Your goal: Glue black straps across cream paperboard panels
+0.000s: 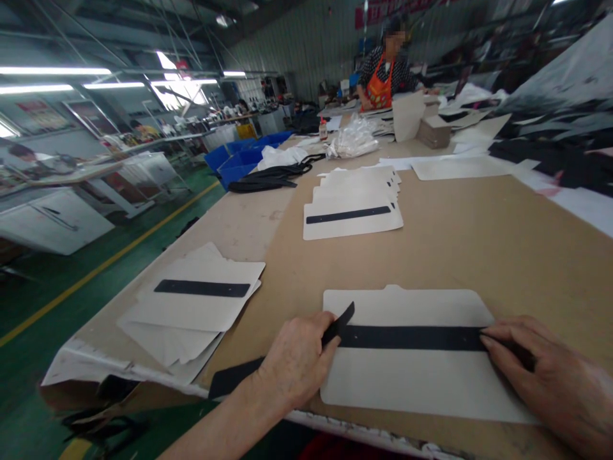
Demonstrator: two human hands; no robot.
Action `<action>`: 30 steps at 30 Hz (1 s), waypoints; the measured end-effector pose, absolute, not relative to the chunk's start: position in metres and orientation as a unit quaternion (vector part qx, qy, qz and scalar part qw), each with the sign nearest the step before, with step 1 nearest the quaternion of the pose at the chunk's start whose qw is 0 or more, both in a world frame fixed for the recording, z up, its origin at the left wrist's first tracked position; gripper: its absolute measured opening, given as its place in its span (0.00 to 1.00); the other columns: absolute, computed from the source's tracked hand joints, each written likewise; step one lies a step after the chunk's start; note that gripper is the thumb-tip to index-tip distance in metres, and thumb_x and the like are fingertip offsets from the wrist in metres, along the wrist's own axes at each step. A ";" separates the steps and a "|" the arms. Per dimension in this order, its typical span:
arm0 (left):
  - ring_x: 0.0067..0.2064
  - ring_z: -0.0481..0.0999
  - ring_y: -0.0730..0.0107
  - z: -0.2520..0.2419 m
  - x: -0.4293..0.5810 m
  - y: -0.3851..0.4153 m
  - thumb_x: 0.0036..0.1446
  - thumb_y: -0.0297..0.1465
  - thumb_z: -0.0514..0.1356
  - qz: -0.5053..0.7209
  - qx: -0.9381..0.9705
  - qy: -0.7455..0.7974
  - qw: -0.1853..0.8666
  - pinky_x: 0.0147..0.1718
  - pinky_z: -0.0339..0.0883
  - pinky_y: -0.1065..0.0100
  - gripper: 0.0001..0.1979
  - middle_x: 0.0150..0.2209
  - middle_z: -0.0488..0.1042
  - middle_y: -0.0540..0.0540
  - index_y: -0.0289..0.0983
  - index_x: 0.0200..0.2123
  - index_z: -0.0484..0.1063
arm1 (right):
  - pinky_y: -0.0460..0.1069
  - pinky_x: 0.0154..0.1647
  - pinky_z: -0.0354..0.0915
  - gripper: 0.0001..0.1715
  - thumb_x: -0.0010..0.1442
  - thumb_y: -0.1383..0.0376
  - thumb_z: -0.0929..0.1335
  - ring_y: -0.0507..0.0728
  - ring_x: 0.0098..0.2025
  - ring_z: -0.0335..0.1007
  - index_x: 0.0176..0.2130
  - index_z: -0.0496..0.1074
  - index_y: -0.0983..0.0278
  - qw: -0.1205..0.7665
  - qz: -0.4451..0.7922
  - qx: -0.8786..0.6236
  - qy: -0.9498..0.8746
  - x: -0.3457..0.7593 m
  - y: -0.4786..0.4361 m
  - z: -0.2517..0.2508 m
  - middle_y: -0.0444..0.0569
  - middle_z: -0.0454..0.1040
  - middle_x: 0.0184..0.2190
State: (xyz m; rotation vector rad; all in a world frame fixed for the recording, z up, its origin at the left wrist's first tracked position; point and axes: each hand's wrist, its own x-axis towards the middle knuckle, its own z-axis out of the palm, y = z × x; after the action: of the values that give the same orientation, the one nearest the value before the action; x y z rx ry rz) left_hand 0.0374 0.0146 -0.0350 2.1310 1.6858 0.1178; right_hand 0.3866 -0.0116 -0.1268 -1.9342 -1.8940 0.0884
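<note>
A pale cardboard panel [412, 383] lies flat in front of me, with a black strip [412, 338] running straight across its middle. My right hand [541, 364] pinches the right end of this strip, thumb and fingers together at the panel's edge. Closed at the panel's left side, my left hand [301, 351] grips another black strip [347, 314], whose tip sticks up past the fingers. More black strip material [234, 377] shows under the left wrist near the table edge; whether it belongs to the gripped piece is hidden.
On the left lies a loose stack of pale panels [201, 313], the top one bearing a black strip. Further up, more panels [354, 223] overlap in a row. Black straps [268, 179], blue bins [239, 160] and a plastic bag [354, 137] sit beyond. A person [385, 70] stands across the table.
</note>
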 end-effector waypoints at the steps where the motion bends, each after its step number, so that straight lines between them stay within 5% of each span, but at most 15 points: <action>1: 0.42 0.79 0.60 -0.035 0.038 0.015 0.60 0.34 0.54 0.040 0.764 0.610 0.207 0.42 0.70 0.62 0.09 0.39 0.79 0.46 0.40 0.41 0.72 | 0.53 0.42 0.67 0.20 0.59 0.48 0.60 0.58 0.39 0.74 0.37 0.73 0.55 0.215 0.032 -0.699 -0.682 0.387 -0.011 -0.127 0.46 0.76 0.42; 13: 0.44 0.78 0.60 -0.033 0.038 0.017 0.61 0.33 0.54 0.022 0.766 0.610 0.201 0.44 0.70 0.62 0.10 0.39 0.78 0.45 0.38 0.43 0.72 | 0.54 0.42 0.67 0.16 0.62 0.52 0.60 0.59 0.41 0.74 0.37 0.72 0.55 0.206 0.043 -0.695 -0.687 0.385 -0.013 -0.124 0.47 0.75 0.43; 17: 0.43 0.77 0.65 -0.033 0.040 0.016 0.61 0.32 0.55 0.025 0.787 0.596 0.157 0.45 0.71 0.64 0.14 0.47 0.72 0.46 0.42 0.49 0.70 | 0.55 0.42 0.69 0.17 0.62 0.51 0.60 0.60 0.41 0.74 0.38 0.72 0.56 0.212 0.032 -0.682 -0.700 0.383 -0.013 -0.121 0.47 0.76 0.42; 23: 0.41 0.79 0.67 -0.035 0.049 0.008 0.53 0.16 0.49 -0.098 0.846 0.507 0.130 0.41 0.74 0.64 0.34 0.55 0.69 0.49 0.50 0.59 0.63 | 0.51 0.28 0.71 0.18 0.64 0.62 0.57 0.57 0.33 0.76 0.47 0.72 0.56 0.130 -0.070 -0.638 -0.756 0.373 -0.023 -0.106 0.48 0.76 0.45; 27: 0.45 0.78 0.63 -0.043 0.048 0.004 0.51 0.14 0.46 -0.130 0.861 0.484 0.087 0.44 0.75 0.62 0.38 0.59 0.67 0.45 0.46 0.63 0.59 | 0.45 0.16 0.66 0.35 0.56 0.74 0.59 0.54 0.26 0.75 0.57 0.67 0.49 0.040 -0.163 -0.604 -0.779 0.365 -0.036 -0.101 0.48 0.74 0.52; 30: 0.48 0.77 0.64 -0.052 0.044 0.003 0.48 0.12 0.46 -0.132 0.870 0.469 0.077 0.46 0.74 0.63 0.41 0.60 0.66 0.43 0.43 0.65 0.56 | 0.44 0.13 0.64 0.38 0.53 0.75 0.61 0.51 0.21 0.72 0.59 0.67 0.48 -0.010 -0.181 -0.601 -0.778 0.360 -0.041 -0.100 0.50 0.73 0.54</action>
State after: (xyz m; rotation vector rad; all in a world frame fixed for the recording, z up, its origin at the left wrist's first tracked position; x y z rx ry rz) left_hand 0.0444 0.0027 -0.0523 2.6068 1.4048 -0.3948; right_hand 0.3597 -0.0413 -0.0997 -1.9010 -2.4609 -0.5719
